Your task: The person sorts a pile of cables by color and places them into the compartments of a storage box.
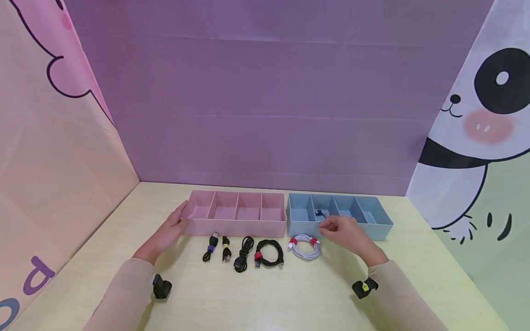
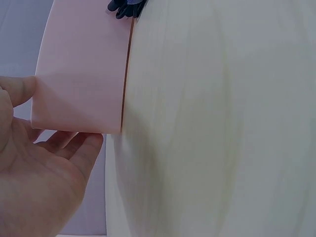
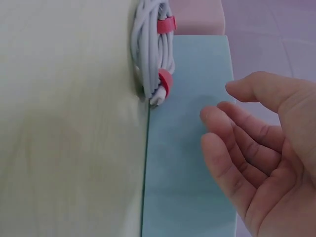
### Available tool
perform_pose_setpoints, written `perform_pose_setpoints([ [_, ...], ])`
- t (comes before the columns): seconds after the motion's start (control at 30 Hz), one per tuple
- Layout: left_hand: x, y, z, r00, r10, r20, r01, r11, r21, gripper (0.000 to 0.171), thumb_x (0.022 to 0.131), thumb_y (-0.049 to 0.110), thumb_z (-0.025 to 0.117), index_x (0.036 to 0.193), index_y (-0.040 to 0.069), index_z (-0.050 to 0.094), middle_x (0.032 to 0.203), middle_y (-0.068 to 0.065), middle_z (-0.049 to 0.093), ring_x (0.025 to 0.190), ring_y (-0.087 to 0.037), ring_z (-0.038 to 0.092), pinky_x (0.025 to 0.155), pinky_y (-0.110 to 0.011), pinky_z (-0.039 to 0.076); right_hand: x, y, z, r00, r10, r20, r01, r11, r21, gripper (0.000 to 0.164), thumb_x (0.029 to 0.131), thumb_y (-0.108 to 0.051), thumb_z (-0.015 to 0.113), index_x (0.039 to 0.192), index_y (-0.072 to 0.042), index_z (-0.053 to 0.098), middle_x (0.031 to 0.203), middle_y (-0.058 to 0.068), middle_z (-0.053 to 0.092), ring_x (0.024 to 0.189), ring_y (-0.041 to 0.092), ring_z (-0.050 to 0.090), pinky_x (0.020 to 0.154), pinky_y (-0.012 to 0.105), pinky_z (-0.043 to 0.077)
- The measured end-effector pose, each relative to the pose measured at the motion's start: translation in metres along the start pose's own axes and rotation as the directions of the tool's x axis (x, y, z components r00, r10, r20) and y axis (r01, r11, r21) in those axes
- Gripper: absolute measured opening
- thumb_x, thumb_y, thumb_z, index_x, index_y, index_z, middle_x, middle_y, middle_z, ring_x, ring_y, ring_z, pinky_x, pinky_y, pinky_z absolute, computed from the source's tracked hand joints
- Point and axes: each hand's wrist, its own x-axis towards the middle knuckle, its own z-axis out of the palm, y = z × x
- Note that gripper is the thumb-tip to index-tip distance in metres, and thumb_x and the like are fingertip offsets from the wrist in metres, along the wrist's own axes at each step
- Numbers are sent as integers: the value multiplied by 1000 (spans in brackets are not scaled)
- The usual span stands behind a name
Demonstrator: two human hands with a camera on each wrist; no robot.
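Beige sleeves (image 1: 124, 294) loom nearest; left hand (image 1: 170, 226), fingers relaxed, touches the pink box (image 1: 233, 228) at its nine-o'clock end; white cable (image 1: 317, 249) lies toward eight o'clock from the closer, empty, loosely curled right hand (image 1: 344, 232)

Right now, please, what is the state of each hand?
Left hand: open, touching the end of the pink box.
Right hand: open, loosely curled, holding nothing, near the blue box.
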Motion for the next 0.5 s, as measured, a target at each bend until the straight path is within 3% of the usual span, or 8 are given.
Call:
perform_pose_setpoints([
  [0.5, 1, 1, 0, 1000, -5, -1, 5, 1000, 7, 72, 110, 33, 37, 159, 0, -4, 161, -33, -4, 146, -54, -2, 112, -72, 5, -2, 4, 13, 998, -61, 12, 61, 997, -37, 11, 92, -19, 73, 98, -10, 76, 87, -5, 70, 81, 14, 63, 69, 31, 53],
])
